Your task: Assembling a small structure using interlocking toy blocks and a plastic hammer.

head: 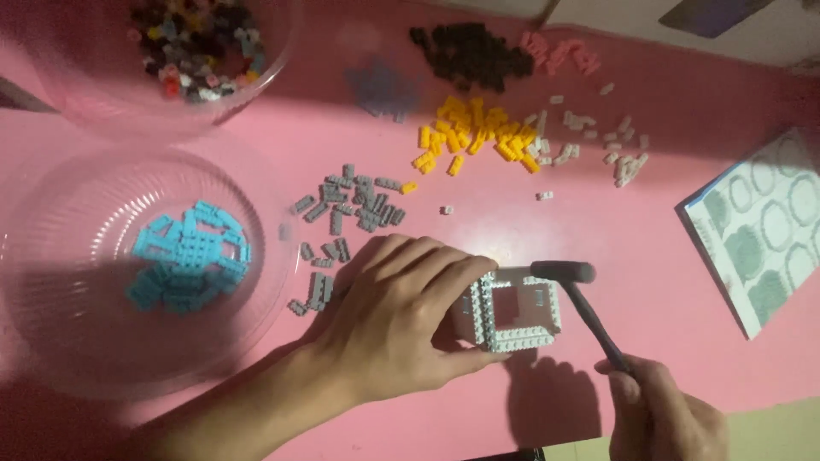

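A pink counter (256,145) carries two clear plastic bowls on the left. The nearer bowl (51,341) holds a cluster of light blue bricks (190,254); the farther bowl (111,111) holds mixed dark and coloured bricks (198,43). Loose grey bricks (346,205) lie scattered just right of the nearer bowl. Farther back sit a yellow pile (474,132), a dark brown pile (474,53), a few pink bricks (559,53) and scattered white bricks (598,141). A printed booklet (764,226) with round green patterns lies at the right edge.
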